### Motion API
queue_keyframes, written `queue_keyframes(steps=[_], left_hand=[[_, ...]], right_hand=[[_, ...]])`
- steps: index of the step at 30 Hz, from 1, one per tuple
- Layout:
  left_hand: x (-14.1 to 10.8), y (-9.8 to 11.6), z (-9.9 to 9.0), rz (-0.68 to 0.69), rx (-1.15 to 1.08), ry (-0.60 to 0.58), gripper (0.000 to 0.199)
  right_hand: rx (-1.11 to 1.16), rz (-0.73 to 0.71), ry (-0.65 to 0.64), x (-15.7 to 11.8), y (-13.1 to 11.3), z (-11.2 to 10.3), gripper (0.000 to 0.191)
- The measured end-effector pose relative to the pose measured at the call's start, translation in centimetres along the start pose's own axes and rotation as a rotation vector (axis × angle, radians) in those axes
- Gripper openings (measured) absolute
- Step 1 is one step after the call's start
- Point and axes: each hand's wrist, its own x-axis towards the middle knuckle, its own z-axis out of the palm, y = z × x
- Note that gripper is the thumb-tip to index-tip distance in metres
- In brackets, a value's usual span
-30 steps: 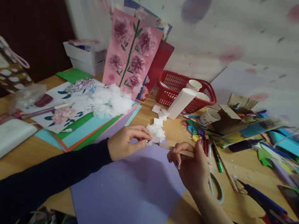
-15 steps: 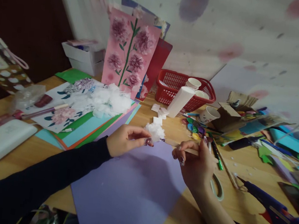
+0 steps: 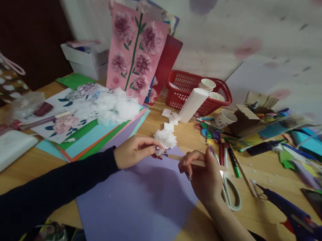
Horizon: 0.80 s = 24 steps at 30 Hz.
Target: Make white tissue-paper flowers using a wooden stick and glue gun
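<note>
My left hand is closed in a pinch on a small piece of thin white paper. In my right hand a slim pale wooden stick lies level, its dark tip pointing left and close to the paper piece; whether they touch I cannot tell. Under both hands spreads a sheet of purple paper. A fluffy white paper flower sits at the sheet's far edge, just beyond my left fingertips. Small folded white squares lie behind the flower.
A white roll leans by the red basket. Left are fluffy white tissue and coloured sheets. Scissors, a green-ended pen and a blue glue gun lie right. A flower picture stands behind.
My right hand has moved slightly left with the stick, bringing its tip near my left fingers. The white paper piece and the scissors show more clearly. The view has shifted a little.
</note>
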Motion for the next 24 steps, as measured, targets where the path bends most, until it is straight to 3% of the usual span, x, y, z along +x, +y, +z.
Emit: queue_keyframes(steps=[6, 12, 15, 18, 21, 24], left_hand=[[-0.1, -0.1, 0.1, -0.026, -0.008, 0.005, 0.022], [0.9, -1.4, -1.3, 0.053, 0.117, 0.330, 0.021], [1.5, -2.0, -2.0, 0.074, 0.200, 0.411, 0.025], [1.9, -2.1, -1.9, 0.077, 0.311, 0.410, 0.023], [2.4, -2.0, -1.5, 0.093, 0.463, 0.343, 0.013], [2.9, -1.8, -1.2, 0.141, 0.591, 0.288, 0.015]], right_hand=[[-0.025, 0.014, 0.013, 0.0, -0.1, 0.2, 0.055], [-0.050, -0.002, 0.098, 0.2, 0.0, 0.2, 0.058], [-0.079, -0.005, 0.157, 0.5, 0.4, -0.1, 0.059], [-0.126, -0.025, 0.198, 0.8, 0.9, -0.4, 0.060], [-0.174, -0.057, 0.228, 0.9, 1.2, -0.6, 0.062], [-0.201, -0.071, 0.230, 0.9, 1.2, -0.5, 0.064]])
